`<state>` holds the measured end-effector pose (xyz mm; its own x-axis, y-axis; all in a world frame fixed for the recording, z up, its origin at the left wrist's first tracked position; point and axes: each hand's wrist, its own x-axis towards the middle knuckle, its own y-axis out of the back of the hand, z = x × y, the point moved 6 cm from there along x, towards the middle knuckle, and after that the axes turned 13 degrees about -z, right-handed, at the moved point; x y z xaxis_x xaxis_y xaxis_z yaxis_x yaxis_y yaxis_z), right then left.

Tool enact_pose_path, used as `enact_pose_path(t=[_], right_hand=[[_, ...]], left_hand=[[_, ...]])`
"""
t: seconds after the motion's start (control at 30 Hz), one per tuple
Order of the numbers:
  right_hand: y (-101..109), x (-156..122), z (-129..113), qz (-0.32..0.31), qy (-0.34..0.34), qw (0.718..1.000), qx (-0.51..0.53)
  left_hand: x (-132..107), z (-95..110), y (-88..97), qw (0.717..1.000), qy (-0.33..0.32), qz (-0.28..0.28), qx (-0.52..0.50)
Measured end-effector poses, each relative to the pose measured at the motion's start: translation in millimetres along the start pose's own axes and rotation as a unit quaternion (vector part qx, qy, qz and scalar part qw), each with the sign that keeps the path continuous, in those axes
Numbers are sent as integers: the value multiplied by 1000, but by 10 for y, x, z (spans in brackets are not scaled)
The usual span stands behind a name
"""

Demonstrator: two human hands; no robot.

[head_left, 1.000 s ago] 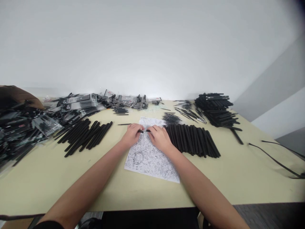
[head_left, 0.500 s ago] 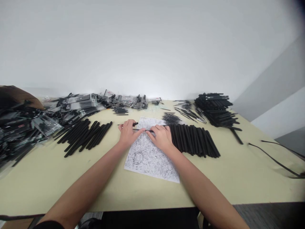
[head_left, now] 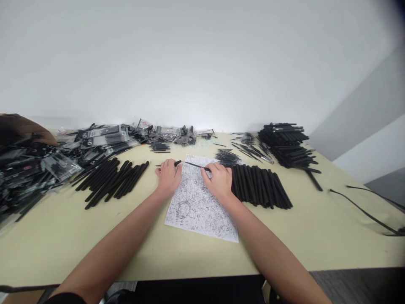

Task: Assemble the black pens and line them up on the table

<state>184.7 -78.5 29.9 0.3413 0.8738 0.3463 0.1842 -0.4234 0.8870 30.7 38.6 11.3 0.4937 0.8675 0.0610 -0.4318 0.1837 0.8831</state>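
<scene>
Where the slim black rod [head_left: 194,165] lies: between the two hands, held in the right hand [head_left: 218,179] and pointed at the left hand [head_left: 169,175].
Rod's long axis: run mostly sideways, with the thin free end tilted slightly away from the person and the thicker end covered by the right fingers.
Short black piece [head_left: 177,163]: held by the left hand and jutted toward the rod; its end and the rod's thin end are set just beside each other, apart, with the two axes met at a shallow angle.
Nearer hand: the left one, by the rod's free end; the rod itself is carried only by the right.
Left hand: palm turned down, fingers curled narrowly; the exact contact is hidden beneath them.
Right hand: narrow, the rod pinched near the thumb, knuckles raised.
Forearms [head_left: 265,240]: brought in from both sides, slanted toward each other.
Scribbled sheet [head_left: 202,211]: spread beneath and between the hands on the tabletop [head_left: 196,259].
Thick black barrels [head_left: 257,185]: laid in a row just right of the right hand.
Loose black barrels [head_left: 112,183]: heaped left of the left hand.
Thin dark sticks [head_left: 228,157]: scattered just beyond the right hand.
Clear packets [head_left: 107,135]: piled beyond the left hand, farther left.
</scene>
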Motion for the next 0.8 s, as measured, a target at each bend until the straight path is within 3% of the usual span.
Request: enact_pose_path(t=[0.27,0.6,0.8], right_hand=[[-15,2,-9,-9,5,1000,-13],[-20,10,-4,-3,33,999,-43],[9,11,-28,-4,55,997,-58]], left_hand=[[-2,39,-14,1000,-20,1,24],[-51,101,-16,989,-10,-3,149],[-29,91,-19,990,-32,5,137]])
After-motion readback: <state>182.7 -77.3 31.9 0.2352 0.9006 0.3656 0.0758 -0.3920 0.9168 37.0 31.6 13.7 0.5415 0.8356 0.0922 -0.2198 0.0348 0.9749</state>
